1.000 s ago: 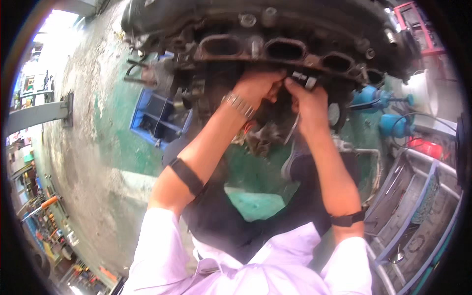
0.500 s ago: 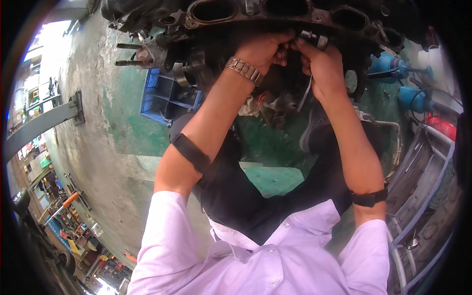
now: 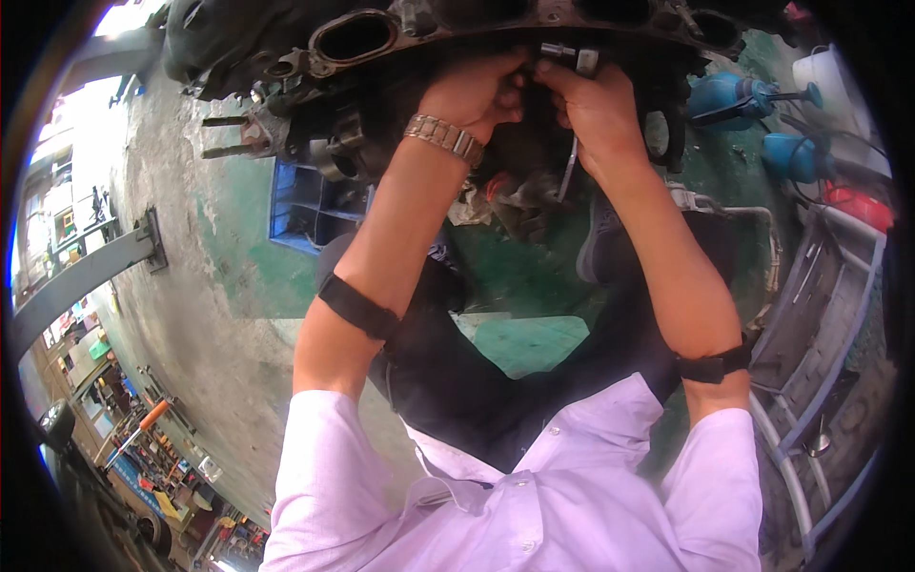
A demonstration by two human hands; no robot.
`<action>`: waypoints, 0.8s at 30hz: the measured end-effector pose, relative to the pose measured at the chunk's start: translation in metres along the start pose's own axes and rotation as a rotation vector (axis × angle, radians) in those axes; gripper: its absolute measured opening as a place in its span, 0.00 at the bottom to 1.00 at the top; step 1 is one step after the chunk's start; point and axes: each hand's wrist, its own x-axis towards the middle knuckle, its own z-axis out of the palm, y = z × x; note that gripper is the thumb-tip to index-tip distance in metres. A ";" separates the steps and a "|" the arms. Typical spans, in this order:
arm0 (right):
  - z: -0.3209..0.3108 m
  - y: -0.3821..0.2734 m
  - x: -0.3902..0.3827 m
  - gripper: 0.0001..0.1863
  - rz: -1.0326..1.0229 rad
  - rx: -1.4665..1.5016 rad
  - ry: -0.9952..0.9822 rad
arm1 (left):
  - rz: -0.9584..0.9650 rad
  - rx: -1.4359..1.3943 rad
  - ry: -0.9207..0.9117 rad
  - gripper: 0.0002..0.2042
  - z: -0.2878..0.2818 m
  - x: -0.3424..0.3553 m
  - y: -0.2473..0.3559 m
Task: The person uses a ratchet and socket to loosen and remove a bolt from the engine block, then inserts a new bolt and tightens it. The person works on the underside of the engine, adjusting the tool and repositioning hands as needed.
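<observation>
A large dark engine (image 3: 448, 38) with oval ports along its edge spans the top of the view. Under that edge, my right hand (image 3: 605, 114) is closed around a ratchet wrench (image 3: 587, 63). A socket points left from the wrench's head, and its thin handle hangs below my palm. My left hand (image 3: 477, 95), with a metal watch at the wrist, reaches into the shadow just left of it. Its fingers are curled against the engine's underside; whatever they grip is hidden in the dark. The two hands are close but apart.
A blue divided tray (image 3: 303, 205) lies on the green floor left of my forearm. Crumpled rags (image 3: 477, 205) sit below the engine. Blue pump-like containers (image 3: 724, 100) and a metal rack (image 3: 810, 334) stand at right. A grey lift arm (image 3: 86, 276) projects at left.
The engine and both hands appear shifted a little left and up in view. My right hand still holds the ratchet wrench, and its handle hangs more upright. My left fingers stay curled.
</observation>
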 end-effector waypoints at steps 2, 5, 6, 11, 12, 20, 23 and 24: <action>-0.002 0.000 0.001 0.04 0.012 0.000 0.002 | 0.018 -0.034 0.008 0.04 0.000 -0.002 -0.004; -0.001 -0.002 0.000 0.04 0.057 0.037 -0.008 | 0.033 -0.043 -0.008 0.04 -0.002 -0.001 -0.005; -0.002 -0.004 -0.001 0.04 0.069 0.049 -0.021 | 0.041 -0.043 -0.014 0.04 -0.004 0.000 -0.006; -0.002 -0.011 -0.004 0.04 0.131 0.026 -0.111 | 0.041 -0.070 -0.024 0.07 -0.002 0.012 -0.014; 0.000 -0.010 -0.003 0.04 0.101 -0.013 -0.109 | 0.033 -0.097 -0.035 0.08 0.000 0.016 -0.014; 0.006 -0.010 -0.004 0.10 -0.118 -0.074 -0.137 | 0.029 0.025 0.101 0.09 -0.004 0.004 -0.008; 0.011 -0.020 -0.003 0.11 -0.144 -0.202 -0.076 | 0.002 -0.003 0.086 0.08 -0.006 0.007 -0.006; 0.012 -0.024 -0.005 0.11 -0.076 -0.234 -0.035 | 0.006 -0.013 0.059 0.08 -0.004 0.008 -0.006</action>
